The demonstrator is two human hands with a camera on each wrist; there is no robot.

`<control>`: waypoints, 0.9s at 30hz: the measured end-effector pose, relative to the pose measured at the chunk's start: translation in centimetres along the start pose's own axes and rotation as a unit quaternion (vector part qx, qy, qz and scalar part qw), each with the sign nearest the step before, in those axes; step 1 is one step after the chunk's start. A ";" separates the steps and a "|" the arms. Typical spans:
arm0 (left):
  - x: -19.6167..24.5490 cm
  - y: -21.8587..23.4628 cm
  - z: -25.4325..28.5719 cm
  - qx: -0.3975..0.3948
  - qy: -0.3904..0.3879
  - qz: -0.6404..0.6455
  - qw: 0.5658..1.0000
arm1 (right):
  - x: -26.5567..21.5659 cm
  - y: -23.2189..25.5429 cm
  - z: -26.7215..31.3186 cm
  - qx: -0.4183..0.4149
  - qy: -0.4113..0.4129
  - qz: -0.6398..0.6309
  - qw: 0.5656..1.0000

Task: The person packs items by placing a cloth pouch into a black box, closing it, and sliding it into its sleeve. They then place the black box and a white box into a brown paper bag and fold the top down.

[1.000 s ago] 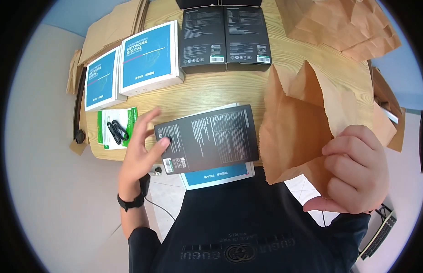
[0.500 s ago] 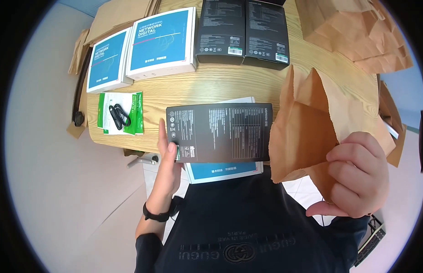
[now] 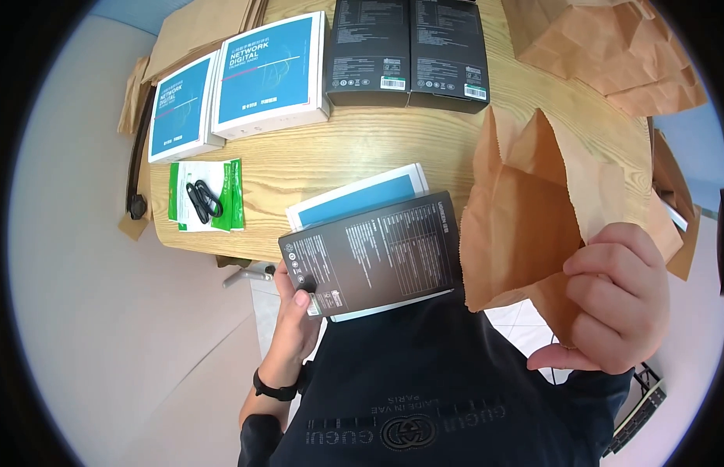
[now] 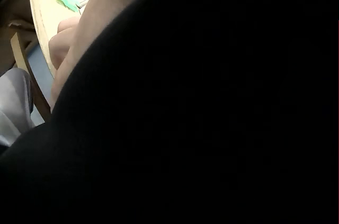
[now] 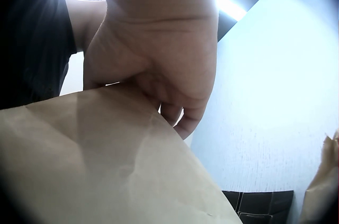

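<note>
My left hand (image 3: 293,319) grips the left end of a black printed box (image 3: 374,253), thumb on its top face. Beneath that box lies a blue and white box (image 3: 358,201), its far part showing past it. The black box's right end is beside the mouth of a brown paper bag (image 3: 525,226). My right hand (image 3: 615,300) pinches the bag's right rim, fingers curled. In the right wrist view the right hand (image 5: 153,60) is at the edge of the paper (image 5: 106,155). Dark material fills most of the left wrist view.
Two blue and white boxes (image 3: 272,74) stand at the back left, beside two black boxes (image 3: 370,54). A black cable (image 3: 204,201) lies on green and white packets at the left. Another paper bag (image 3: 611,58) is at the back right.
The left hand went from spread fingers at the black box to gripping its end, and the box has tilted and moved slightly right. The right hand still holds the bag.
</note>
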State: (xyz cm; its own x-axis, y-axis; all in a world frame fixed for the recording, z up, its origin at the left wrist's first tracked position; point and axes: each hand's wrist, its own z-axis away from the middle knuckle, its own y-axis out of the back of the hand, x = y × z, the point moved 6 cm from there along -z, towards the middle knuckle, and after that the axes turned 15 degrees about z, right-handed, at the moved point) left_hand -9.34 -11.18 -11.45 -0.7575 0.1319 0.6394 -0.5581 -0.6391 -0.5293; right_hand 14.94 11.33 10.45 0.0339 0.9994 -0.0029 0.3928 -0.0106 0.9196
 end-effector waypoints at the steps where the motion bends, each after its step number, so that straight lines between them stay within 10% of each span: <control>1: -1.1 1.1 0.1 0.009 0.030 0.016 0.999 | 0.0 0.0 0.0 0.000 0.001 0.000 1.000; 8: -1.6 5.3 0.3 -0.068 0.135 0.039 0.988 | 0.0 -0.1 0.1 -0.020 0.022 -0.014 0.999; 15: 4.1 9.9 1.0 -0.059 -0.019 0.206 0.976 | -0.8 -1.1 0.0 -0.020 0.039 -0.018 0.999; 27: 1.8 -3.1 -6.7 -0.227 0.192 0.103 0.949 | -4.2 -1.5 -0.4 -0.008 0.128 -0.023 0.991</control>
State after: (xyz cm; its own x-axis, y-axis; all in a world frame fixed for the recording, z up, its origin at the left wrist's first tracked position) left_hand -11.26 -3.90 -12.38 -0.8849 0.3622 0.2927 -0.4080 -0.3001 -0.8622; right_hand 13.86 7.16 9.21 -0.2200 0.9741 0.0526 0.3737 0.0343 0.9269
